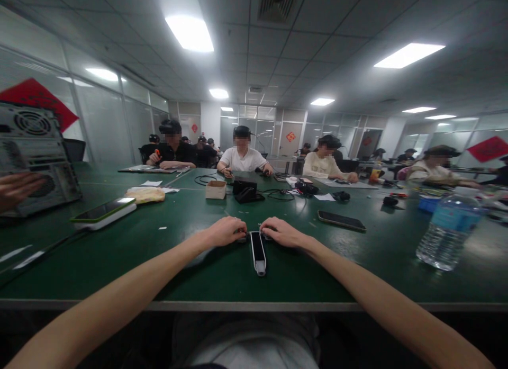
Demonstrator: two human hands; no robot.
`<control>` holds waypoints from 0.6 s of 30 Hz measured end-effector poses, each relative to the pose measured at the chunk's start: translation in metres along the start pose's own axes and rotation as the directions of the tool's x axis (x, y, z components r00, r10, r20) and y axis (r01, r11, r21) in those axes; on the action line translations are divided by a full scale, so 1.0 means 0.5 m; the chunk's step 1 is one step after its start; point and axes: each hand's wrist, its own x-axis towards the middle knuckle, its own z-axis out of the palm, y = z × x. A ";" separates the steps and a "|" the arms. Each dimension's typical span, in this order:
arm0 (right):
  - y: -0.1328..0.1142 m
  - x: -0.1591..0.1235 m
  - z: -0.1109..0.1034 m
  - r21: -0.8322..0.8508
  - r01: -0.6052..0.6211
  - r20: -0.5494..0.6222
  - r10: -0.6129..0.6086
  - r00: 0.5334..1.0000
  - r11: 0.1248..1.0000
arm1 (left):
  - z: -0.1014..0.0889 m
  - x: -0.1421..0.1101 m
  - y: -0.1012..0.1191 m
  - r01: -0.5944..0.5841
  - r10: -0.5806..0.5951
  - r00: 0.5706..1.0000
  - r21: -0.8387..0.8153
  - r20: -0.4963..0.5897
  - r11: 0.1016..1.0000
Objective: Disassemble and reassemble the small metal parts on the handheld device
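A long, narrow device (257, 251) with a white rim, black upper face and rounded grey near end lies on the green table between my hands, pointing toward me. My left hand (226, 232) rests at its far left side. Its fingers curl closed around a small greyish piece, mostly hidden under the fingertips. On the opposite side, my right hand (282, 233) pinches close to the device's far end, with a bit of grey showing beneath the fingers. Whether these pieces are joined to the device I cannot tell.
A phone (342, 221) lies to the right, before a water bottle (448, 231). Leftward are a green-edged device (103, 212) and a computer case (35, 157) touched by another person's hand (19, 190). A small box (216, 189) and black stand (245, 191) sit ahead; people sit opposite.
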 end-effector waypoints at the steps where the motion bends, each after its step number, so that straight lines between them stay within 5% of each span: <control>1: 0.000 0.001 0.001 0.002 0.008 0.011 -0.008 1.000 1.000 | 0.000 0.000 0.000 0.000 0.000 1.000 -0.001 0.000 1.000; 18: 0.004 0.004 0.014 -0.083 0.121 -0.007 -0.122 0.992 0.989 | 0.004 0.002 0.002 0.034 -0.034 0.999 0.018 0.005 0.999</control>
